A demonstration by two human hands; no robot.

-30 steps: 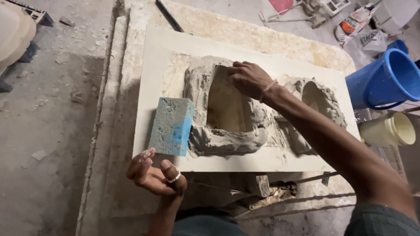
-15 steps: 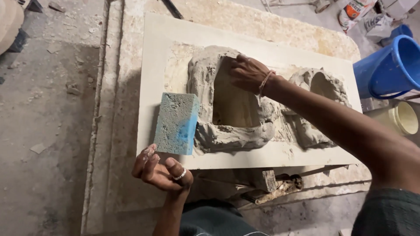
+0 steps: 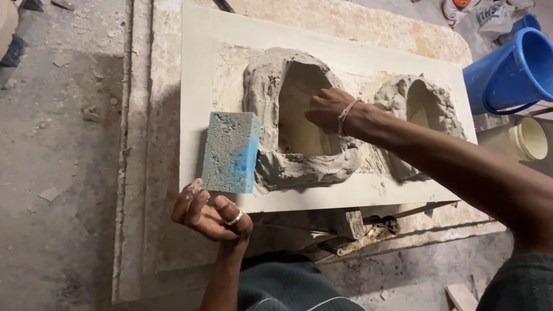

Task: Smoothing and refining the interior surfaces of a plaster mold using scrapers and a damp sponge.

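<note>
My right hand point(image 3: 326, 109) reaches into the hollow of a grey clay-covered mould point(image 3: 288, 124) that sits on a pale slab point(image 3: 199, 69), fingers pressed against the inner wall. A thread band circles that wrist. My left hand point(image 3: 208, 214) hovers palm-up at the slab's near edge, fingers loosely curled and smeared with clay, a ring on one finger, holding nothing. Just above it a blue sponge block point(image 3: 231, 151) lies on the slab beside the mould. A second clay-covered mould point(image 3: 417, 109) stands to the right.
A blue bucket point(image 3: 510, 72) and a cream bucket point(image 3: 521, 141) stand at the right. The slab rests on a larger rough board point(image 3: 144, 219) over a dusty concrete floor. Wood scraps point(image 3: 360, 233) lie under the slab's near edge.
My right hand has slid from the mould's upper rim down into the hollow. My left hand has stayed by the near edge, and the view has shifted slightly.
</note>
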